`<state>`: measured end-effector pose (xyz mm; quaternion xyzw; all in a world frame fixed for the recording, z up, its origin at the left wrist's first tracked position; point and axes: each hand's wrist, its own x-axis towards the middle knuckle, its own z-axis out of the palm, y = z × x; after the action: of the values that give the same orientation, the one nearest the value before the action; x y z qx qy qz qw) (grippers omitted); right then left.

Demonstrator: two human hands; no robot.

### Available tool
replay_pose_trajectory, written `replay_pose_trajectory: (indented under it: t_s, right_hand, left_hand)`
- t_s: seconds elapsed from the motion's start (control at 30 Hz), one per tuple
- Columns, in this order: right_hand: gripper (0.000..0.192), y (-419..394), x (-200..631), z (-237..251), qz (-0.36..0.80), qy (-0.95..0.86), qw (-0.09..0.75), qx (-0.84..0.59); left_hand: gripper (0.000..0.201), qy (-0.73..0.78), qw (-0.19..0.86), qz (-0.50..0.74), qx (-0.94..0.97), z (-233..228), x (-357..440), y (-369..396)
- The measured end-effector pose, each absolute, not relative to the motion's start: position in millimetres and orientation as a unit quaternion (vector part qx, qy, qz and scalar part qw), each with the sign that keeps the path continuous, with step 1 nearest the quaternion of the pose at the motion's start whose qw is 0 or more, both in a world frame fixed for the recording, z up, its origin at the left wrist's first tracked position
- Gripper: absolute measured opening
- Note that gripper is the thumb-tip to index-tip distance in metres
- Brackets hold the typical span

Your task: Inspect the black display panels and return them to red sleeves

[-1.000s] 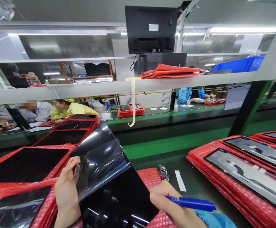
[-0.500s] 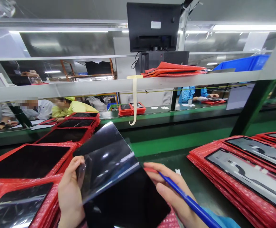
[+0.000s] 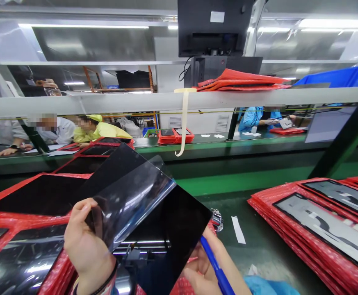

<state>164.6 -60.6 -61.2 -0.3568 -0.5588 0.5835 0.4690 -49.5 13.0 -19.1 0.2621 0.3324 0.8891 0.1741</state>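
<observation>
A glossy black screen panel (image 3: pixel 179 229) is held tilted in front of me, reflecting lights near its lower part. A clear protective film (image 3: pixel 135 200) is bent back over the panel and lifted from part of its face. My left hand (image 3: pixel 85 237) is closed on the film's left edge, thumb and fingers pinched. At the panel's lower right edge, my right hand (image 3: pixel 206 262) supports it; some of those fingers are hidden behind it. A blue pen (image 3: pixel 214 264) also lies in my right hand. Red bubble-wrap (image 3: pixel 183 284) shows below the panel.
Stacked screens on red bubble-wrap bags (image 3: pixel 28 221) lie at the left. More bags with grey-backed panels (image 3: pixel 314 221) are piled at the right. A white strip (image 3: pixel 238 229) lies on the dark green bench (image 3: pixel 258 254). A shelf rail (image 3: pixel 120 102) crosses ahead; people work beyond it.
My left hand has drawn the film down and left, and the film is bent further back. The panel and my right hand have shifted lower. The view has turned slightly.
</observation>
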Motion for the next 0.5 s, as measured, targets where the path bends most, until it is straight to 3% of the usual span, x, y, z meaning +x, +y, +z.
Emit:
replay_pose_trajectory:
  t_s: [0.5]
  right_hand:
    - [0.060, -66.3, 162.1, -46.2, 0.567, -0.589, 0.430, -0.382]
  left_hand:
    - [0.013, 0.355, 0.208, 0.877, 0.250, -19.0, -49.5, 13.1]
